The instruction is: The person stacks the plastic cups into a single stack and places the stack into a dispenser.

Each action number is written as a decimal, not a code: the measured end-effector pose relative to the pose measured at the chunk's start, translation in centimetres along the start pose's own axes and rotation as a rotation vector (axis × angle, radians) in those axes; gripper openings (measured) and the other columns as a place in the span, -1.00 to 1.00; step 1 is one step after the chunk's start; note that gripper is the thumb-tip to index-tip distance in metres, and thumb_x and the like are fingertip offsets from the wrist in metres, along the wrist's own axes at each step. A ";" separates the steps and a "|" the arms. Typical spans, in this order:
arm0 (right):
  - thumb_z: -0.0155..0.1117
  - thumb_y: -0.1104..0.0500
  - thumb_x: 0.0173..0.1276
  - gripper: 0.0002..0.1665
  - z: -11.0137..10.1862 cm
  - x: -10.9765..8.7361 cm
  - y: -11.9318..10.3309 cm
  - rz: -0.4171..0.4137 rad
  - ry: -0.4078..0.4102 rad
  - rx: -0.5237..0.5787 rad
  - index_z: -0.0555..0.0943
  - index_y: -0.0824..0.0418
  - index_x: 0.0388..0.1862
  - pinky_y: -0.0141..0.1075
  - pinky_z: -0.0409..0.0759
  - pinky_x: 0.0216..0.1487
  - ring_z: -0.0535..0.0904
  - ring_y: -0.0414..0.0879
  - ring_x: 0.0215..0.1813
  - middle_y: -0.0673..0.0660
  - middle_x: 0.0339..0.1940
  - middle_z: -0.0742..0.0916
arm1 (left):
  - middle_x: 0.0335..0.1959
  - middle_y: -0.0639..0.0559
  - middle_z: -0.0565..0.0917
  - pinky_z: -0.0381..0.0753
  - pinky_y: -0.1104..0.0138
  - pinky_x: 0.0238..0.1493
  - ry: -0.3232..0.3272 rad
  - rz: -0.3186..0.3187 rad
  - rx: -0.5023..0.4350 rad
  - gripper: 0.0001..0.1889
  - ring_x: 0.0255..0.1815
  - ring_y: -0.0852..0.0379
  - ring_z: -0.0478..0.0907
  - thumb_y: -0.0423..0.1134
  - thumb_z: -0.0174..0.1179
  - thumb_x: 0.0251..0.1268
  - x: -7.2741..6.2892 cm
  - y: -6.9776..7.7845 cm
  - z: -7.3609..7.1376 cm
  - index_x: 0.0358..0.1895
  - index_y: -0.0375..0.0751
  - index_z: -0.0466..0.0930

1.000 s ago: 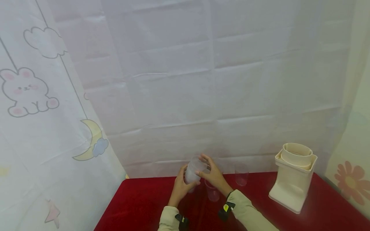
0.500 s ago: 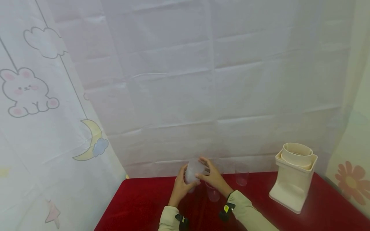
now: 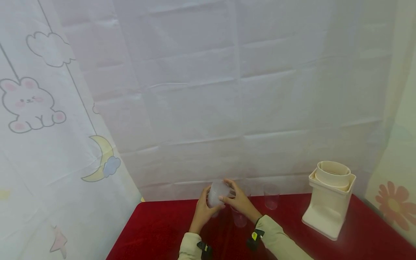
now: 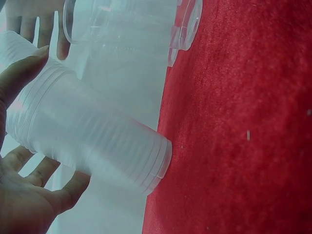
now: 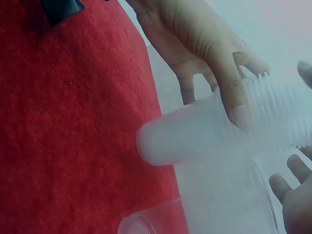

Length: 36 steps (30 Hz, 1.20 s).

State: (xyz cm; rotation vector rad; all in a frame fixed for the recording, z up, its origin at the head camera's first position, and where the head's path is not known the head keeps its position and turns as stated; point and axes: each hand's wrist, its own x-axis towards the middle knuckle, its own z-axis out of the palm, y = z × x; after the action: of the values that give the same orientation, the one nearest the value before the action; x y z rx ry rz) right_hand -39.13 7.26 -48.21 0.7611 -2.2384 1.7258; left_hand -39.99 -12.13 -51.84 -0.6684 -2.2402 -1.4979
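Observation:
My left hand grips a tall stack of nested clear plastic cups, its thumb on one side and spread fingers on the other. In the left wrist view the stack tilts, with its bottom end low near the red cloth and its ridged rims toward the hand. Around the rim end, my right hand is spread with loosely bent fingers. Its fingertips are close beside the ridged rims in the right wrist view. A single clear cup stands just below the right hand.
Another clear cup stands farther right on the red-covered table. A cream plastic stand with a round collar is at the right end. Behind the table hangs a pale sheet, with printed side panels.
At the stack's upper end, the open rim that faced up toward the head camera has tipped away or dropped out of sight. The right fingertips have come down slightly. The left hand stays put.

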 end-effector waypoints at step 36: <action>0.44 0.20 0.31 -0.03 -4.0 -1.4 0.1 -0.118 0.051 0.007 0.14 0.02 0.59 0.28 0.26 0.33 0.23 0.32 0.48 0.35 0.50 0.33 | 0.17 -0.06 0.58 0.56 0.14 -0.10 -0.012 -0.005 -0.008 -0.12 0.01 -0.02 0.56 -0.10 0.57 0.02 -0.1 -0.3 0.2 0.43 0.08 0.29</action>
State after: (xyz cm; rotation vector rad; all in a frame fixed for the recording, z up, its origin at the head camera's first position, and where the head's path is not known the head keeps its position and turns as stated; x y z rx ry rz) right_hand -38.56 11.48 -47.74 0.8241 -2.1110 1.6793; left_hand -40.11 -12.09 -52.16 -0.6763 -2.2471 -1.5093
